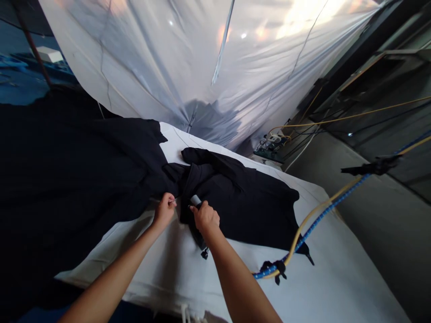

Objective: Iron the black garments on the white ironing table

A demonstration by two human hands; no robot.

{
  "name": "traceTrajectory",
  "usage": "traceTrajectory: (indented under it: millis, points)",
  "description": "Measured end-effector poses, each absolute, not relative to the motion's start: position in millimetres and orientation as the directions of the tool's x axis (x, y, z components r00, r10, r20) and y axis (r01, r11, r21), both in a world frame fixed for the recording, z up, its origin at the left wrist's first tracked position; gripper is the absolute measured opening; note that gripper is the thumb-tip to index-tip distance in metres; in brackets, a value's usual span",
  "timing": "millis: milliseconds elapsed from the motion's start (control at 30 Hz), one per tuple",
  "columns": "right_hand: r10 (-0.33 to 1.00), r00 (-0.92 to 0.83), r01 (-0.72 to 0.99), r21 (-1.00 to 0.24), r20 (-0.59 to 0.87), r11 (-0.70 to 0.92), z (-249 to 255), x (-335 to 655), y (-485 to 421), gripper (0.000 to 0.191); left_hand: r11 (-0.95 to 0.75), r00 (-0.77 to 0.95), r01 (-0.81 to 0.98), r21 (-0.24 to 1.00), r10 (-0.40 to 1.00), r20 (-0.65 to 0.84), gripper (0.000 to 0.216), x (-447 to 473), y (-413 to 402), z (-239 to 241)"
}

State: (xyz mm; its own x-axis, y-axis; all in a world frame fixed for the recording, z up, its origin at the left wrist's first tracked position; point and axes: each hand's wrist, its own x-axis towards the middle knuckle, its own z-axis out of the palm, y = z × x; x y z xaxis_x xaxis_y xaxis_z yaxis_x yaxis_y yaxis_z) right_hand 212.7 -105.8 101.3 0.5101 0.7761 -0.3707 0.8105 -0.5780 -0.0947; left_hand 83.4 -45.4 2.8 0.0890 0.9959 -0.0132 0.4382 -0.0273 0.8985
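A black garment (235,197) lies spread on a white padded board (182,264). My left hand (164,211) is closed, pinching the garment's edge at the middle of the board. My right hand (205,217) is wrapped round the handle of a dark steam iron (197,204), which rests on the cloth right beside the left hand. A blue and yellow hose (313,224) runs from the iron's rear across the board and up to the right.
A big heap of black cloth (67,170) fills the left side. White plastic sheeting (202,63) hangs behind the board. At the right are a grey wall, dark shelving (387,76) and a small device with wires (271,146).
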Motion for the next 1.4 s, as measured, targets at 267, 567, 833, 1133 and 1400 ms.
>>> traceTrajectory:
  millis: [267,567,833,1133,1400]
  points:
    - [0.804,0.455,0.863,-0.032,-0.383,-0.504,107,243,-164,0.045,-0.006,0.171,0.587,0.81,0.978,-0.117,0.006,89,-59,-3]
    - [0.806,0.433,0.873,-0.034,-0.404,-0.486,108,256,-182,0.044,-0.064,0.307,0.587,0.807,0.94,-0.149,0.012,107,-66,-6]
    - [0.802,0.442,0.864,-0.051,-0.402,-0.501,106,255,-173,0.048,0.045,0.272,0.373,0.927,0.95,-0.155,0.026,103,-64,-15]
    - [0.784,0.462,0.856,-0.021,-0.414,-0.516,108,317,-213,0.048,0.08,0.285,0.353,0.932,0.94,-0.189,0.028,97,-64,-21]
    - [0.701,0.601,0.768,0.034,-0.384,-0.64,115,431,-271,0.044,0.017,0.153,0.725,0.689,0.971,-0.186,0.029,109,-72,-9]
